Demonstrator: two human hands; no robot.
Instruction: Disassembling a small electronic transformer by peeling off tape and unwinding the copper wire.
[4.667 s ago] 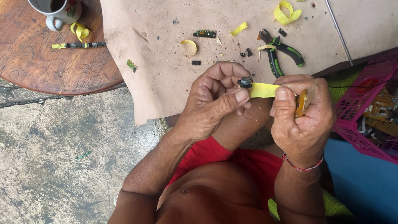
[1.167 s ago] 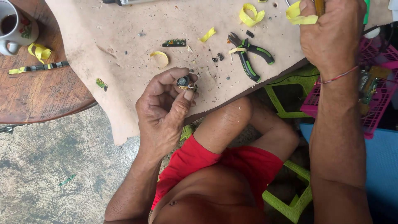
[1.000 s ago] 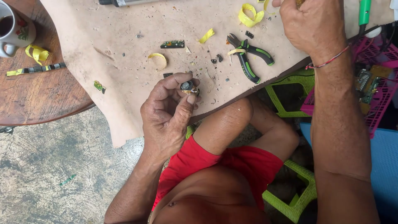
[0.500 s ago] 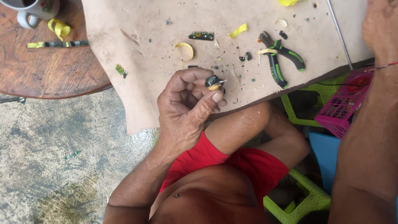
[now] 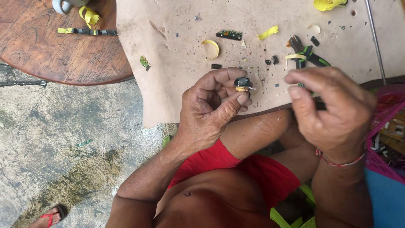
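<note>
Left hand (image 5: 211, 112) pinches a small black-and-yellow part (image 5: 242, 83) in a narrow fingertip grip, light, stiff, likely fiddly; right hand (image 5: 333, 109) hovers near, fingers curled, seemingly empty.

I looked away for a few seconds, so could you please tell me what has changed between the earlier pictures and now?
The right hand let go of the yellow tape strip, reached up across the board, and has come back empty beside the left hand. The left hand kept its grip on the small black part. The green-handled pliers and yellow scraps on the board stayed put.
</note>
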